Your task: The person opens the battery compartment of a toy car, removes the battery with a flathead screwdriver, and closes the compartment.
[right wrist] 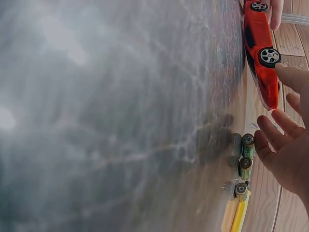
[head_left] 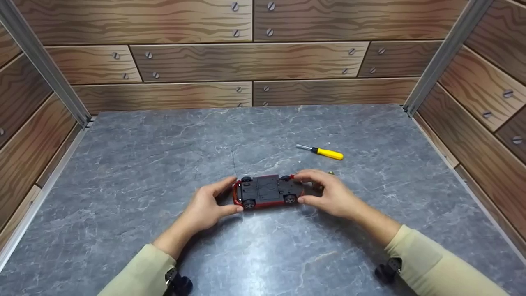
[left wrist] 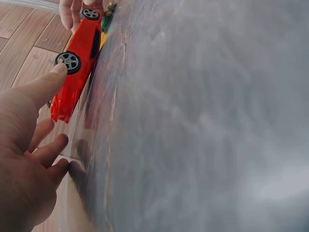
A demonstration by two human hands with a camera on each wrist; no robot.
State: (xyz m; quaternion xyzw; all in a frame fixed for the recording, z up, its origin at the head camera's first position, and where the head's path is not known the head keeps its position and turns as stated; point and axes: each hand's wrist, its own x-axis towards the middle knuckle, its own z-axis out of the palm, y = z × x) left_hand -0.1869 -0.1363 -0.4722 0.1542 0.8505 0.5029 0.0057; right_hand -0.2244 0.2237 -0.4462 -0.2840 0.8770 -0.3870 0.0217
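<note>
A red toy car (head_left: 267, 192) lies upside down on the table, its black underside and wheels facing up. At its left end my left hand (head_left: 204, 206) grips it, thumb on the near corner and index finger on the far one. The right end is held between the thumb and fingers of my right hand (head_left: 336, 195). In the left wrist view, my left hand (left wrist: 24, 140) has its thumb at a wheel (left wrist: 67, 63), with the other fingers below the car's end. The right wrist view has the thumb of my right hand (right wrist: 289, 150) beside another wheel (right wrist: 269, 57).
Beyond the car lies a yellow-handled screwdriver (head_left: 328, 153). Three small batteries (right wrist: 245, 168) sit near my right hand, mostly hidden by it in the head view. A thin dark wire (head_left: 234, 162) rises from the car's left end. Wood-patterned walls (head_left: 246, 61) bound the grey table (head_left: 144, 156).
</note>
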